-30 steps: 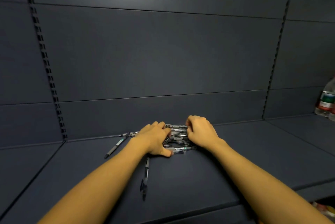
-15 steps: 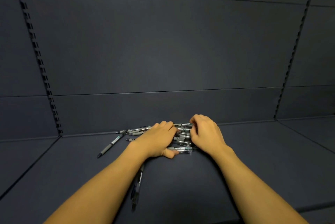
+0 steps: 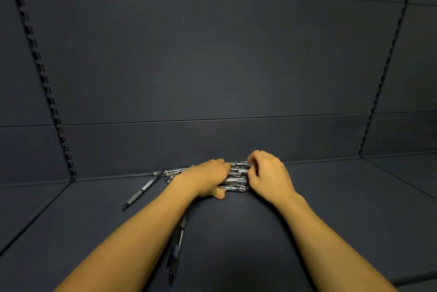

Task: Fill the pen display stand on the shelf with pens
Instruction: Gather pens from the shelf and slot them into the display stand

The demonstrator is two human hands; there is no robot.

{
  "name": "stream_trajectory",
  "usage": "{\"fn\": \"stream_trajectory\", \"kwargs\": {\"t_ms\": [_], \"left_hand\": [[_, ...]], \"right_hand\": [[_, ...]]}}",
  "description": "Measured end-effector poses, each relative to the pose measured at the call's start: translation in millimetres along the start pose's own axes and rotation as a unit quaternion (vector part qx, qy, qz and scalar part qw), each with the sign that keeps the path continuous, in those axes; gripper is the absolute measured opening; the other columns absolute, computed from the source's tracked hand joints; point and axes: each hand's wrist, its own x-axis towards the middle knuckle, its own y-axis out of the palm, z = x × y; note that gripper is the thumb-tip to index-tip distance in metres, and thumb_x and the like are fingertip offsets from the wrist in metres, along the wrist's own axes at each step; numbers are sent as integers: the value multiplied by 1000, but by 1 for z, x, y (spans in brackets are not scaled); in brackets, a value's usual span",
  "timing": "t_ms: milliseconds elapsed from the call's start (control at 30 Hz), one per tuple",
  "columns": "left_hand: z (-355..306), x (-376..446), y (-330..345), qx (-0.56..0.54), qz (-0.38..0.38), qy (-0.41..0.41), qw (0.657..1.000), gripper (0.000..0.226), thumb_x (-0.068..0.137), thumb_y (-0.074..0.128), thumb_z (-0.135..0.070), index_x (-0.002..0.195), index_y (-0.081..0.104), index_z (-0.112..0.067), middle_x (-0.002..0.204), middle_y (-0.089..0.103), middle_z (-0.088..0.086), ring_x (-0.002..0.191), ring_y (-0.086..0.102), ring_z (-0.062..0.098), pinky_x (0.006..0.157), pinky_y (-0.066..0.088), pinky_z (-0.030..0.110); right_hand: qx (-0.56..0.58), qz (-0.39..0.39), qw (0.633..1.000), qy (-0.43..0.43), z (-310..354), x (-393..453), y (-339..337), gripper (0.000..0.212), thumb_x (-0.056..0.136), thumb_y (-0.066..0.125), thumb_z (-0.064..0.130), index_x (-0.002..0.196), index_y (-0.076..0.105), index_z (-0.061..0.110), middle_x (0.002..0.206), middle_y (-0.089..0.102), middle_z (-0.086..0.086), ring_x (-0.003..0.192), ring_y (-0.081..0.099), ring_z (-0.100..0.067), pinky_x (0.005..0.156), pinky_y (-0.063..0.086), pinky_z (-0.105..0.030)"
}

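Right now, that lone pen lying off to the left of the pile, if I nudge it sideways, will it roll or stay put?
The lone pen would likely roll a little: its barrel looks round and it lies flat on the smooth shelf. A clip could stop it early, but none shows clearly. It looks thin and stiff, so probably light and easy to lift.

A pile of pens (image 3: 236, 178) is set on the shelf (image 3: 331, 209); one pen (image 3: 144, 189) lies at its nine o'clock, another pen (image 3: 176, 248) at seven o'clock.
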Motion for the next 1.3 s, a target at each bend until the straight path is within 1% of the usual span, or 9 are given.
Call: {"fn": "stream_trajectory", "kwargs": {"t_ms": [433, 533, 700, 800, 900, 967, 1100, 1200, 1300], "left_hand": [[-15, -12, -1, 132, -54, 11, 990, 45, 87, 67, -19, 126, 50, -5, 120, 48, 12, 109, 49, 29, 80, 49, 42], [-18, -11, 1, 162, -85, -14, 983, 37, 85, 62, -16, 117, 49, -6, 116, 57, 13, 103, 58, 32, 69, 41, 36], [-17, -13, 5, 222, -147, -34, 963, 34, 91, 52, -16, 123, 44, -9, 110, 63, 10, 97, 60, 32, 70, 32, 34], [-12, -15, 7, 210, -190, -38, 958, 35, 88, 60, -14, 119, 43, -14, 91, 58, 7, 71, 59, 30, 53, 28, 34], [-10, -15, 5, 220, -186, -50, 956, 49, 70, 75, -9, 108, 45, -16, 68, 43, 1, 46, 41, 27, 43, 9, 29], [-5, -16, 7, 209, -187, -51, 958, 44, 78, 67, -6, 112, 42, -16, 73, 43, 0, 51, 46, 30, 45, 12, 30], [-4, -17, 3, 220, -175, -65, 957, 38, 71, 74, -4, 92, 45, -15, 67, 55, -2, 52, 57, 27, 44, 24, 30], [4, -16, 2, 191, -170, -101, 962, 20, 90, 52, -2, 105, 45, -12, 89, 63, 5, 79, 64, 33, 57, 36, 37], [9, -21, -4, 198, -177, -118, 957, 25, 89, 52, 2, 111, 45, -10, 82, 53, 4, 72, 54, 32, 59, 37, 38]], "right_hand": [[1, 2, 1000, 3, 3, -3, -2, 12, 92, 55, 14, 102, 61, 15, 96, 63, 2, 89, 57, -20, 70, 43, -32], [3, -7, 1000, -1, 3, -3, -3, 10, 91, 55, 13, 99, 61, 15, 93, 62, 2, 87, 56, -19, 69, 41, -31], [18, -35, 999, -21, 2, -4, -6, 8, 90, 57, 9, 96, 61, 13, 88, 56, 5, 82, 50, -15, 71, 38, -27], [27, -52, 998, -21, 0, -4, -5, 10, 89, 59, 8, 97, 63, 12, 87, 55, 6, 83, 51, -16, 73, 39, -26], [31, -72, 997, -20, -2, -2, -5, 11, 88, 59, 7, 98, 64, 11, 88, 55, 7, 83, 49, -13, 74, 38, -25], [33, -83, 996, -22, -2, -2, -5, 12, 89, 59, 5, 99, 64, 9, 89, 56, 5, 83, 48, -13, 75, 37, -24], [43, -103, 994, -22, 1, -4, -5, 13, 89, 59, 2, 99, 64, 7, 91, 61, -1, 84, 46, -13, 75, 34, -22], [61, -109, 992, -5, 0, -2, -6, 13, 89, 57, 2, 99, 64, 7, 92, 60, -1, 86, 46, -12, 74, 29, -17], [75, -99, 992, 11, 0, -1, -8, 14, 91, 56, 2, 102, 64, 7, 93, 58, 3, 88, 47, -12, 75, 29, -17]]}}
